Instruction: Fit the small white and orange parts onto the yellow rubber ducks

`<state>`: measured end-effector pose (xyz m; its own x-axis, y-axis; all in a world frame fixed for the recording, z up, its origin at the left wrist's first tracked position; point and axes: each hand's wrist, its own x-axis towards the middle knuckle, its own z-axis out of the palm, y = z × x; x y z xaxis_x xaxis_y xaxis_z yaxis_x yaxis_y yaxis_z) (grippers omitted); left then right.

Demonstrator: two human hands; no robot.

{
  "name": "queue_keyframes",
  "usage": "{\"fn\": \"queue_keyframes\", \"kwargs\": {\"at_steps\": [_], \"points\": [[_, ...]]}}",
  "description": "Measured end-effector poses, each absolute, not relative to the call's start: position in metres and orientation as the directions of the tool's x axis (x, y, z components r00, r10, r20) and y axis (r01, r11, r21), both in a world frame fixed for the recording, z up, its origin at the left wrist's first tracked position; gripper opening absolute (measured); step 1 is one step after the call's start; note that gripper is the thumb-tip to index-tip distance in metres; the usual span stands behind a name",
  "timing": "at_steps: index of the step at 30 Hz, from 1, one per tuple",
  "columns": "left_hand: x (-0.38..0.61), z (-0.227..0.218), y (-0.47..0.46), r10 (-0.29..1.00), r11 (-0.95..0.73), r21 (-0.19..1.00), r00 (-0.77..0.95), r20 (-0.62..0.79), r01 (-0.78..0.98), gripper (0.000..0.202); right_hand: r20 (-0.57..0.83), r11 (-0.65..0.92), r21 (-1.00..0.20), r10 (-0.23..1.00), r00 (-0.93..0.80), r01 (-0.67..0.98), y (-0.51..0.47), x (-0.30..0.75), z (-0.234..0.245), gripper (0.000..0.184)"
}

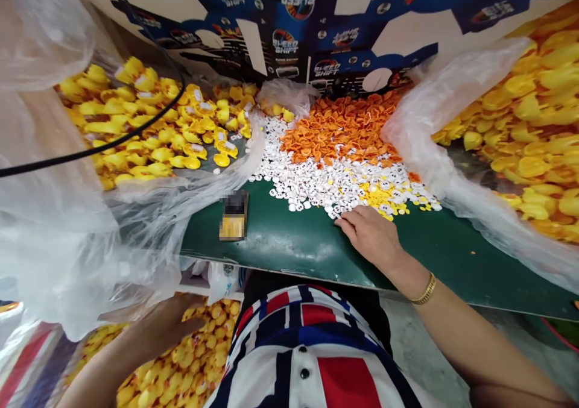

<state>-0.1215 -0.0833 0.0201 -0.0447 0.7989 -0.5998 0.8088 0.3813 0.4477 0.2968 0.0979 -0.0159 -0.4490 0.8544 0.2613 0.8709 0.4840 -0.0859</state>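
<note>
1. The right hand [371, 236] is held low on a green board [289, 233], its fingers [346, 226] drawn together at the edge of a spread of small white plastic pieces [316, 179] – whether a piece is gripped cannot be told, as the fingertips are too small in view.
2. The left hand [167, 326] is kept open, its fingers spread and laid on a heap of yellow rubber ducks [199, 360] below the board; nothing is seen to be gripped.
3. Small orange pieces [339, 125] are banked behind the white ones, and small yellow pieces [380, 200] are mixed in near the right hand. The loose parts appear to be kept on the board so that they lie within easy reach.
4. Further yellow rubber ducks [149, 119] are heaped on the left of the board, and more [529, 112] on the right – each heap seemingly held apart from the small pieces by clear plastic sheeting [58, 215].
5. A printed blue cardboard panel [316, 34] is stood up along the far side, apparently so that the pieces are stopped from sliding off. A blurred yellow-and-dark object [234, 215] is left on the bare board
</note>
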Motion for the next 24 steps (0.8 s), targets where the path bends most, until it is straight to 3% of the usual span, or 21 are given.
{"fn": "queue_keyframes", "kwargs": {"at_steps": [2,3,7,10,13,15,24], "points": [[-0.092,0.041,-0.054,0.752,0.291,0.624,0.230,-0.618,0.725,0.021,0.251,0.484,-0.073,0.855,-0.453,0.872,0.102,0.291,-0.016,0.028],[-0.075,0.051,-0.033,0.771,0.227,0.712,0.325,-0.548,0.664,0.023,0.244,0.484,-0.089,0.858,-0.452,0.871,0.104,0.289,-0.015,0.026],[-0.008,0.066,0.076,0.953,-0.069,0.834,0.284,-0.108,0.548,0.013,0.216,0.503,-0.161,0.858,-0.467,0.849,0.105,0.285,-0.012,0.029],[0.032,0.053,0.161,0.972,-0.224,0.673,0.215,0.097,0.705,0.015,0.250,0.508,-0.167,0.851,-0.462,0.845,0.104,0.285,-0.016,0.031],[0.059,0.036,0.217,0.988,-0.157,0.415,0.142,0.068,0.896,0.024,0.295,0.504,-0.154,0.845,-0.447,0.850,0.103,0.286,-0.023,0.026],[0.068,0.027,0.232,0.993,-0.114,0.319,0.112,0.024,0.941,0.027,0.297,0.514,-0.146,0.838,-0.459,0.845,0.104,0.287,-0.025,0.025],[0.065,0.015,0.225,0.998,-0.058,0.258,0.056,0.015,0.964,0.032,0.307,0.619,-0.216,0.777,-0.550,0.755,0.102,0.283,-0.023,0.024]]}}
